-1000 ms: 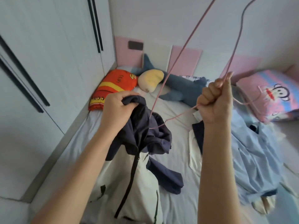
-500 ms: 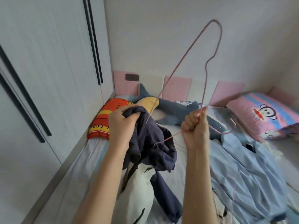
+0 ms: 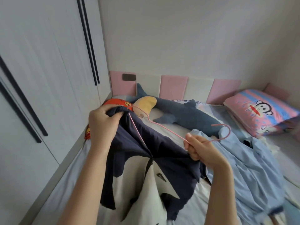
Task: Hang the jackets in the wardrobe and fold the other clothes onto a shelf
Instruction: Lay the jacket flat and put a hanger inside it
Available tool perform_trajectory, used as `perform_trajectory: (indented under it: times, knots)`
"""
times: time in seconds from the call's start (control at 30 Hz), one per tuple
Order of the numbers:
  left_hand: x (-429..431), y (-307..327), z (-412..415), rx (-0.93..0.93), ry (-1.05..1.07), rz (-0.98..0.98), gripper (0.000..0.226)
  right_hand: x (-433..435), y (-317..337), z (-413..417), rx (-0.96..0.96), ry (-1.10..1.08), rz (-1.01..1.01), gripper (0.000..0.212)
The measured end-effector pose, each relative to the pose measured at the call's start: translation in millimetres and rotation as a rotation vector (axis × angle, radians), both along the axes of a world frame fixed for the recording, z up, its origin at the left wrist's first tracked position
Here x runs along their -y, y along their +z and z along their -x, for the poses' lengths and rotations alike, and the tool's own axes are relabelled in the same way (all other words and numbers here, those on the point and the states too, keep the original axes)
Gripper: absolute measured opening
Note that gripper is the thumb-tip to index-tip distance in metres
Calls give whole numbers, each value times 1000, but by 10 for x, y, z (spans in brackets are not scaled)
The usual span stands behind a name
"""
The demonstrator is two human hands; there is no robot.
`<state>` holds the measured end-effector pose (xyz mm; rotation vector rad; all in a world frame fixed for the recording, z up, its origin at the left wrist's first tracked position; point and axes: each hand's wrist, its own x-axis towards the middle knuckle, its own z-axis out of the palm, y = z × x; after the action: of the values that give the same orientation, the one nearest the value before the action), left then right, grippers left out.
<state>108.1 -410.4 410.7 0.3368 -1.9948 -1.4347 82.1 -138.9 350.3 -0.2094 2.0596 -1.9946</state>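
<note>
A navy and cream zip jacket (image 3: 146, 161) hangs over the bed in front of me. My left hand (image 3: 102, 124) grips its navy shoulder at the upper left. A thin pink wire hanger (image 3: 164, 126) lies across the jacket's top, one end tucked under the fabric by my left hand. My right hand (image 3: 201, 150) pinches the hanger near its hook, close to the jacket's other shoulder. The hook (image 3: 225, 133) points right over a light blue garment (image 3: 253, 168) spread on the bed.
White wardrobe doors (image 3: 48, 78) with black bar handles stand shut along the left. On the bed (image 3: 68, 179) lie a blue shark plush (image 3: 186, 116), a red cushion (image 3: 116, 102) and a pink monkey pillow (image 3: 259, 109). Pink and white wall panels (image 3: 173, 86) back the bed.
The hanger has come down from upright to lie across the jacket top. My right hand dropped lower and to the right, and the jacket is spread wider between both hands.
</note>
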Motion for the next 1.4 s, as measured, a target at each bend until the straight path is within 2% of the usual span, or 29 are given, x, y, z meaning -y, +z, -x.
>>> perform_trajectory:
  times: [0.07,0.13,0.23,0.3,0.4,0.5,0.67,0.83,0.97,1.0,1.07,1.13,1.2,1.27,1.33,1.4]
  knots:
    - [19,-3,-40,24,41,52,14,-17,75,-54,-53,81,-30,44]
    - [33,39,-63,26,57,22,7,3,112,-85,-119,177,-23,49]
    - [41,84,-90,52,58,-31,31,7,116,-92,-229,159,81,54]
    - [49,88,-119,79,61,-51,30,-22,111,-88,-273,115,136,54]
    - [71,61,-128,85,75,-92,5,3,122,-126,-301,211,64,54]
    - [111,66,-139,79,105,-131,21,86,142,-166,-294,259,-9,45]
    - [198,80,-204,42,60,-210,17,117,187,-150,-275,222,-106,35]
    - [88,81,-206,-30,63,45,21,276,208,-124,-219,224,-302,35]
    - [-281,18,-199,-112,-67,351,25,712,241,-109,-312,190,-520,34]
    - [-357,-7,-212,-119,-118,401,26,793,254,-113,-326,135,-499,36]
    - [-406,-109,-239,-116,-253,484,30,820,302,-78,-248,-25,-320,39]
    - [-336,-273,-290,-66,-402,557,47,719,400,-5,-123,-128,-119,41]
    - [-213,-452,-350,115,-584,530,65,615,469,153,-60,-209,-35,41]
    - [-58,-612,-395,350,-749,509,58,590,517,339,-53,-278,-92,43]
    - [103,-676,-418,426,-732,590,38,601,563,426,-62,-244,-166,45]
    - [262,-629,-393,286,-551,538,33,616,624,411,-125,-99,-208,46]
